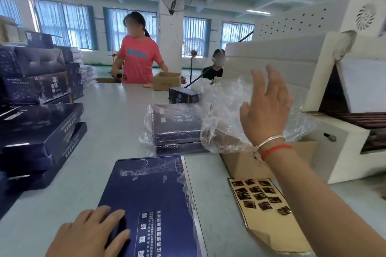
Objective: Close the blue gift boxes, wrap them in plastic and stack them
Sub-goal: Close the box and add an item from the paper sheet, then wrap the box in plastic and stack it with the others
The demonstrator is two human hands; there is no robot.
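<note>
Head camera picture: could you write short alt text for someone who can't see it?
A person's left hand rests on a closed blue gift box on a grey table, while the right hand reaches, fingers spread, toward loose clear plastic. Beyond lie plastic-covered boxes; more blue boxes are stacked at left, and a white machine stands at right.
</note>
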